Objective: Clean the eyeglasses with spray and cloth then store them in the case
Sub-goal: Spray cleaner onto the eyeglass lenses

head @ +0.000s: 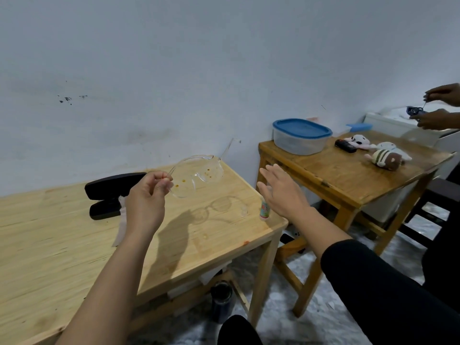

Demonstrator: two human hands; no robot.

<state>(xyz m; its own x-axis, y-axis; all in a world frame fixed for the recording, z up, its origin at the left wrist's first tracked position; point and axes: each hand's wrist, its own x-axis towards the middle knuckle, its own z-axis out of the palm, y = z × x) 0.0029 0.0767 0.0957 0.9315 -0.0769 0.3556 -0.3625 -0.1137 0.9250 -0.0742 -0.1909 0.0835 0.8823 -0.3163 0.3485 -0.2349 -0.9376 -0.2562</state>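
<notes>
**Soiled clear glasses held aloft before spraying: points of risk**

Pale plywood table set against a scuffed white wall forms the work surface. Above it the left hand holds the clear plastic eyeglasses in the air, thumb and curled fingers pinching one temple near its hinge; the other temple juts up and away toward the wall. Orange-brown specks dot the lens. The right hand hovers over the table's right edge with fingers spread and straight, holding nothing, just above the small spray bottle, which stands close to that edge. The black glasses case lies open near the wall, behind the left hand, and a pale cloth shows partly beneath it and the left wrist.

Judged from this arrangement, the task is at its start: the lens is not yet sprayed or wiped. Three hazards follow. A single-temple pinch gives little control, so the glasses may swing or slip when spray or wiping pressure arrives. The bottle's place by the edge means a clumsy reach could knock it to the floor. Wiping gritty specks dry could scratch the plastic lens. A neighbouring wooden table carries a blue-lidded container and plush toys.
</notes>
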